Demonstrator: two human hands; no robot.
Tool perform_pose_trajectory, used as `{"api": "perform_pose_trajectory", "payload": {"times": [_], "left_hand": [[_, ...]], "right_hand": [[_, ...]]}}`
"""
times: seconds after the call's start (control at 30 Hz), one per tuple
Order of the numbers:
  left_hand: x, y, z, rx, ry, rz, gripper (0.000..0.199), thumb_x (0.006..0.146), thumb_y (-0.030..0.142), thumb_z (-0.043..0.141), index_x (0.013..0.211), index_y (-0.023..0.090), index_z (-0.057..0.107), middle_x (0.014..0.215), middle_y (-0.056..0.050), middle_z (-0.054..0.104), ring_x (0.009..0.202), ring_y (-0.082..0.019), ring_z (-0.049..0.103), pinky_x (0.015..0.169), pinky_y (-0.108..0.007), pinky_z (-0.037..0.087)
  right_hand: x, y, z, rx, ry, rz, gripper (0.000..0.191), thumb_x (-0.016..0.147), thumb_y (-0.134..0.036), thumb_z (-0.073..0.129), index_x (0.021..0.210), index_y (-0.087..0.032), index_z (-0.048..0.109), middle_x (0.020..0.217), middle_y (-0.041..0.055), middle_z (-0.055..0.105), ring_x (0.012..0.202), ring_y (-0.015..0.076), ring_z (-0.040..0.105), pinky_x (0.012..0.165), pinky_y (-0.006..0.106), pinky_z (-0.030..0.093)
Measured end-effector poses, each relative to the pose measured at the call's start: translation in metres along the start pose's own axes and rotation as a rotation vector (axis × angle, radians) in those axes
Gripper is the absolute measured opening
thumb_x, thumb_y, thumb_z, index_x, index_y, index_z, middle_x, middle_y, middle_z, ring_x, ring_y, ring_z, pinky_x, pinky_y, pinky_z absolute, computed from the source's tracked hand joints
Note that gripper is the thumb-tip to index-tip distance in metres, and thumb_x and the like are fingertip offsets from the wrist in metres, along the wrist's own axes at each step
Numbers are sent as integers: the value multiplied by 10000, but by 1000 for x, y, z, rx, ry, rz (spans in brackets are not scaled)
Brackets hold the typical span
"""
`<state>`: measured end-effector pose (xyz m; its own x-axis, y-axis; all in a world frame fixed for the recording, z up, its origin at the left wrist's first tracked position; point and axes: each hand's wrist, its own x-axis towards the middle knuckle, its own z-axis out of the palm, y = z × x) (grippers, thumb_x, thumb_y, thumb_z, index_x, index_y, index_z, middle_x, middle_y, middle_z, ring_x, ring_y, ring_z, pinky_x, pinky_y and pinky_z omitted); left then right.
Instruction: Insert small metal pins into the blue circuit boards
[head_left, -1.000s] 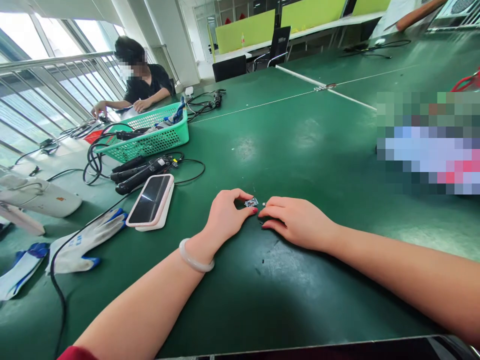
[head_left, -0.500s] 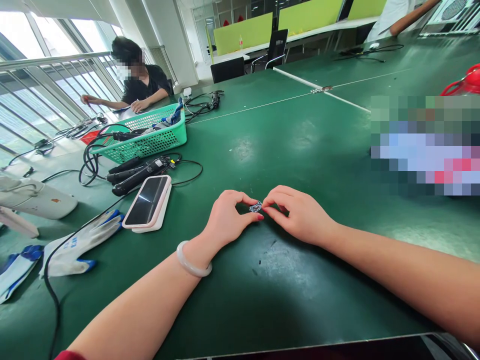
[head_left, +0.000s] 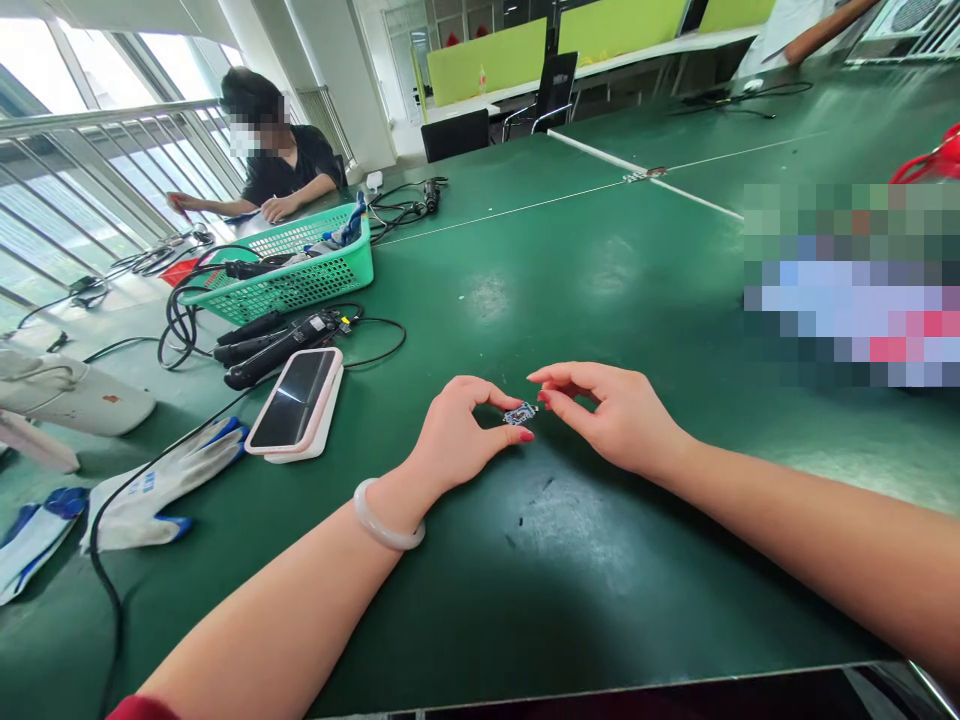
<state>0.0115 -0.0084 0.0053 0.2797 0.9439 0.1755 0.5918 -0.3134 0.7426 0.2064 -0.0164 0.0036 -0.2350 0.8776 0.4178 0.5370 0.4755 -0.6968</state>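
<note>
Between thumb and fingers of my left hand (head_left: 459, 428) is a small blue-and-silver piece (head_left: 520, 414), held just above the dark green table (head_left: 585, 620). A pale bangle (head_left: 386, 520) circles my left wrist. My right hand (head_left: 611, 410) is just right of the piece, not touching it. Its thumb and fingertips are slightly apart, and I make out nothing between them.
To the left lie a phone (head_left: 295, 402), a black tool (head_left: 281, 350) with a cord, and white-blue gloves (head_left: 161, 490). Farther back are a green basket (head_left: 292, 285) and a seated person (head_left: 289, 160). A pixelated pile (head_left: 862, 300) sits at right.
My right hand has come off the small piece and moved slightly right, its fingers parting a little. My left hand still holds the piece, which has shifted slightly to the right.
</note>
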Motion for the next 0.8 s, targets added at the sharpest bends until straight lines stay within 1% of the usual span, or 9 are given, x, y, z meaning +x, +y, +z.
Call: {"api": "perform_pose_trajectory", "payload": {"times": [0.07,0.17,0.33,0.43,0.57,0.67,0.8], "left_hand": [[0,0,0,3,3,-8,275,584,360,788,814,242,694,928,-23,650,957,-201,567,918,-370,418],[-1,0,0,2,15,-9,274,586,375,786,810,246,695,933,-21,643,950,-198,570,905,-364,424],[-2,2,1,-28,41,12,276,566,376,798,786,242,699,942,-26,635,970,-200,569,909,-356,423],[-2,3,1,-81,41,3,281,560,361,804,787,233,702,954,-33,631,987,-205,566,922,-359,419],[-1,5,-1,-186,10,-38,259,575,335,795,782,213,698,937,-39,640,978,-202,569,933,-359,416],[-1,4,-1,-251,-9,-25,262,561,307,804,777,202,698,935,-41,639,961,-193,569,926,-348,417],[0,1,-1,-325,-37,-21,264,568,304,801,785,197,695,923,-40,653,928,-183,577,901,-339,427]], "right_hand": [[0,0,0,-15,-16,-27,211,852,-243,499,950,-225,685,869,25,720,766,165,661,721,307,534],[0,0,0,-46,-32,-77,181,854,-242,522,865,-238,703,843,20,718,785,171,650,741,320,526],[-1,2,1,-57,-1,-193,133,836,-245,587,800,-254,714,853,28,677,840,173,609,785,336,510],[-2,3,2,-42,15,-209,135,838,-255,590,792,-255,717,848,25,651,820,161,602,769,325,511],[-3,2,3,-19,44,-218,118,828,-261,607,779,-255,714,846,20,639,796,154,603,749,320,512],[-4,0,3,8,63,-236,105,818,-243,618,771,-243,712,834,20,633,777,145,602,736,301,511],[-4,-2,1,8,46,-234,107,821,-243,607,798,-250,711,851,21,637,795,149,604,756,301,506]]}}
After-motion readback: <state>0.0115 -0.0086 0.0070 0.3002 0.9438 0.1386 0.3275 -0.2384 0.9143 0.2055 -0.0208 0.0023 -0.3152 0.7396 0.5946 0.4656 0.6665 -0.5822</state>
